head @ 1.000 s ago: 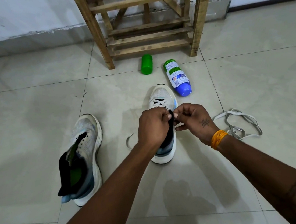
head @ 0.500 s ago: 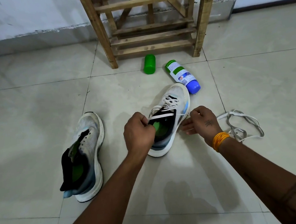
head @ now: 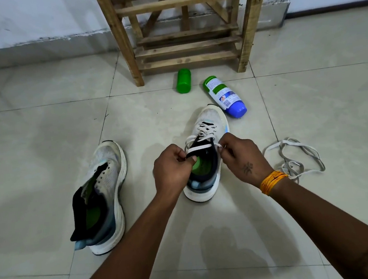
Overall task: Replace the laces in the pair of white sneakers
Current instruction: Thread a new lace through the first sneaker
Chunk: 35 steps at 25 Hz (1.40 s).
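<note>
A person sits on a tiled floor [head: 41, 131] with two white sneakers in front of them. Both hands work at the nearer-centre sneaker [head: 205, 159], which stands upright on its sole with its long axis running away from the person, toe pointing toward a wooden rack [head: 180, 26] at the wall and heel toward the wrists.

The left hand [head: 172, 170] sits at the left edge of the shoe's opening. Its fingers [head: 181, 155] are curled and pinch the black collar and what looks like one end of the white lace [head: 198, 148]. The right hand [head: 241, 158] sits at the right edge, fingers pinched together on the other end of the same lace. Between the two sets of fingers the lace runs straight across the top of the tongue, crosswise to the shoe's length. Beyond the fingers, toward the toe, the lace is already criss-crossed through the lower eyelets. The green insole shows just below the fingers. Both hands are about equally near the top eyelets; judging by this, the next move is a pull outward or a threading at that top row.

The second sneaker [head: 102, 193] lies well apart to the left of the left hand, unlaced, tongue folded out. A loose lace [head: 294, 159] lies in a tangle on the floor just right of the right wrist, which wears an orange thread band [head: 271, 181].

Beyond the shoe's toe lie a blue and white bottle [head: 226, 96] on its side and a green cap [head: 183, 80]. The bottle's label carries print too small to read; no brand is legible on the shoes.
</note>
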Motion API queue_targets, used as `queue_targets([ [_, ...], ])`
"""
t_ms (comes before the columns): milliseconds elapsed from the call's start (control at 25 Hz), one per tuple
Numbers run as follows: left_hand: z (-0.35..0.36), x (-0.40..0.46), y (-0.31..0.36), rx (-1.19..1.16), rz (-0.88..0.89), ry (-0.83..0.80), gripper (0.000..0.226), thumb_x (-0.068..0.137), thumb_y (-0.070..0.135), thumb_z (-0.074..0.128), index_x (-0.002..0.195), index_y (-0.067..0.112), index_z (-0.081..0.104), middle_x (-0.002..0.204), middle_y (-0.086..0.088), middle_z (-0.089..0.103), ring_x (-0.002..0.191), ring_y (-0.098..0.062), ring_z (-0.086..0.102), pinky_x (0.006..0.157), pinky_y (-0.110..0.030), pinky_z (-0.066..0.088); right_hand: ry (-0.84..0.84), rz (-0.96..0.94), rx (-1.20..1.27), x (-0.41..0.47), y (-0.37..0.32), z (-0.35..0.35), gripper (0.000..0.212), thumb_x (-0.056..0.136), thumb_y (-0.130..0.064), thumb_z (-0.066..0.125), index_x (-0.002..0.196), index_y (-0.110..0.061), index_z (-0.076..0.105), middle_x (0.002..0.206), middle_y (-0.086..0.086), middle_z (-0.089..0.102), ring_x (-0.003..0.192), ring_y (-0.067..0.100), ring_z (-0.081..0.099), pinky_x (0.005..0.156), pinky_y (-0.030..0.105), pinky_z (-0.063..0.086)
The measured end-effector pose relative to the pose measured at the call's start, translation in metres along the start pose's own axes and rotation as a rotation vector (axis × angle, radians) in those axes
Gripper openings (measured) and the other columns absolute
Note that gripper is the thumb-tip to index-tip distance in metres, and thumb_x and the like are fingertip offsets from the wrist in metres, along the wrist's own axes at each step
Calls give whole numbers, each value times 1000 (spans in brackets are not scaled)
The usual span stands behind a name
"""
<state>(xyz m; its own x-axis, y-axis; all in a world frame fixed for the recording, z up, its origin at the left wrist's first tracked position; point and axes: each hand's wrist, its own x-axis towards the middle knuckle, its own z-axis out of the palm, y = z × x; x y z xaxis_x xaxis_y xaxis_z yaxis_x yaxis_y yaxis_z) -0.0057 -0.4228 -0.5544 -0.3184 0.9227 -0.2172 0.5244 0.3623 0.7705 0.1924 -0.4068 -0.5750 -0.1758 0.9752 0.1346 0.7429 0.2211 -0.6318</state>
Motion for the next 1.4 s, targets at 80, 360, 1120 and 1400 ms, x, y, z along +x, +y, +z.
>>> queue_targets([
  [80,2,-3,-1,2,-10,61,22,80,31,83,79,21,63,72,10,66,72,-10,64,68,-29,48,22,71,-197,-1,14,-1,7,96,-18,53,97,-12,50,76,14,65,69,42,58,57,41,41],
  [360,8,-3,-5,-16,12,85,22,80,29,82,80,20,62,72,8,65,73,-13,64,70,-30,50,-137,39,-280,5,9,-8,29,93,-25,55,120,-15,52,87,17,68,81,42,63,65,41,48],
  [1120,27,-16,-17,40,343,203,23,98,24,63,89,16,43,80,1,55,72,-22,53,69,-39,43,-122,90,-489,3,6,-6,17,98,-26,49,107,-15,58,91,12,69,82,41,63,65,41,51],
  [1400,25,-8,-8,-335,-128,156,67,88,76,52,73,11,62,65,-2,64,67,-30,65,67,-48,58,98,-52,-98,3,-5,0,19,93,-20,59,110,-23,67,89,5,72,79,33,65,66,40,51],
])
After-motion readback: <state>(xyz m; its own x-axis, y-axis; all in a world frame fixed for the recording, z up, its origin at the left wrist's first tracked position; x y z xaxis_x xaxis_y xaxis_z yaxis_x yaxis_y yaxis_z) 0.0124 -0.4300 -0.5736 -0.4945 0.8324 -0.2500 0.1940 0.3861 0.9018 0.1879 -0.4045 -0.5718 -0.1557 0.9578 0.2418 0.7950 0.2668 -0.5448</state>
